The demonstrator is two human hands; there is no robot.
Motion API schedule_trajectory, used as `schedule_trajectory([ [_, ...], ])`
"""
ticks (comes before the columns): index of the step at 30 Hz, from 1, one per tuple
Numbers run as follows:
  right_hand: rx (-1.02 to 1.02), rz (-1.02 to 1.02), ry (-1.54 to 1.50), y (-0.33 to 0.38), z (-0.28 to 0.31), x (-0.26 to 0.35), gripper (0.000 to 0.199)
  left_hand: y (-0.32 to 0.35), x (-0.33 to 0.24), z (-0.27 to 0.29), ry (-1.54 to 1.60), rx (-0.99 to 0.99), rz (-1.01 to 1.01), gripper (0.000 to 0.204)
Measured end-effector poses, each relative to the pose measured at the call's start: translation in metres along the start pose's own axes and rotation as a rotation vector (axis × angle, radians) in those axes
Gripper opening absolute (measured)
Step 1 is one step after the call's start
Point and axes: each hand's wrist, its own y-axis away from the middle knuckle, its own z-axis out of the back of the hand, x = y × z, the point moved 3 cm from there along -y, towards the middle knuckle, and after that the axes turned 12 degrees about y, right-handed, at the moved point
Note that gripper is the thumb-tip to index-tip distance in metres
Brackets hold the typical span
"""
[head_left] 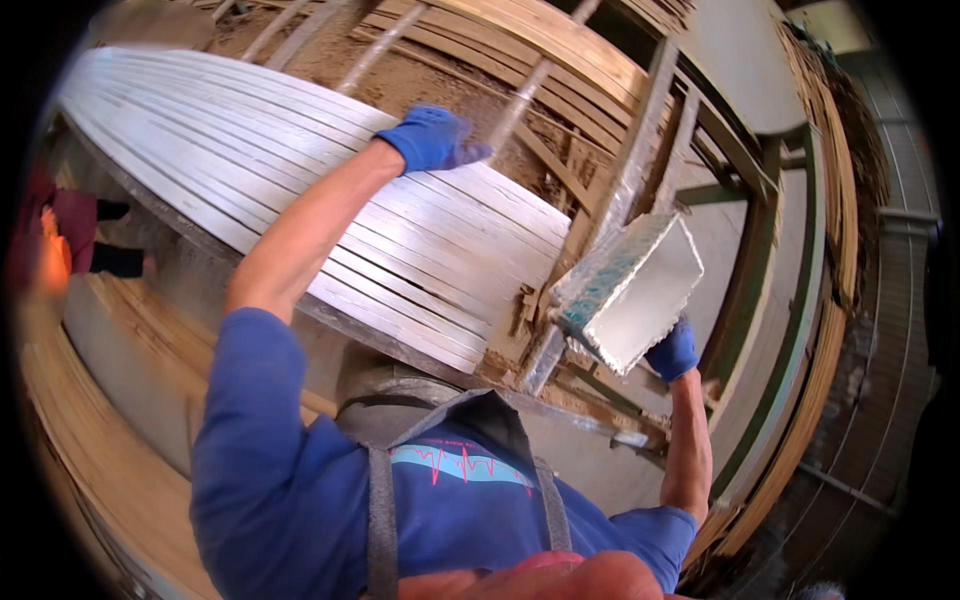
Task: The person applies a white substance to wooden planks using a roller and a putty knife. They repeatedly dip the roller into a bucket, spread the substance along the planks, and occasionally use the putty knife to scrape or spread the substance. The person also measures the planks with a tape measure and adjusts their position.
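Observation:
My left hand [430,138] wears a blue glove and is over the far edge of a row of white-coated wooden strips [290,165]. Its fingers look spread, slightly blurred, and nothing shows in them. On the right, my right hand [675,350], also gloved in blue, grips the near side of a rectangular paint container [650,290]. White coats its inside and crusts its rim, with teal smears on its outer wall. The container is tilted with its mouth toward me. Part of my right hand's grip is hidden behind it.
Beyond the strips, metal bars [520,105] cross above bare planks [540,35]. A green metal frame [770,250] stands at the right beside long stacked boards [835,330]. Long timber [110,440] lies at the lower left. Another person [75,240] is at the left edge.

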Motion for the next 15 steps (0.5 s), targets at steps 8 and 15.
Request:
schedule_trajectory([
  [8, -0.039, 0.188, 0.002, -0.117, -0.076, 0.047, 0.03, 0.086, 0.005, 0.094, 0.097, -0.544, -0.066, 0.046],
  [15, 0.06, 0.079, -0.372, -0.224, -0.056, 0.133, 0.019, 0.28, 0.134, 0.12, 0.116, -1.344, -0.022, 0.021],
])
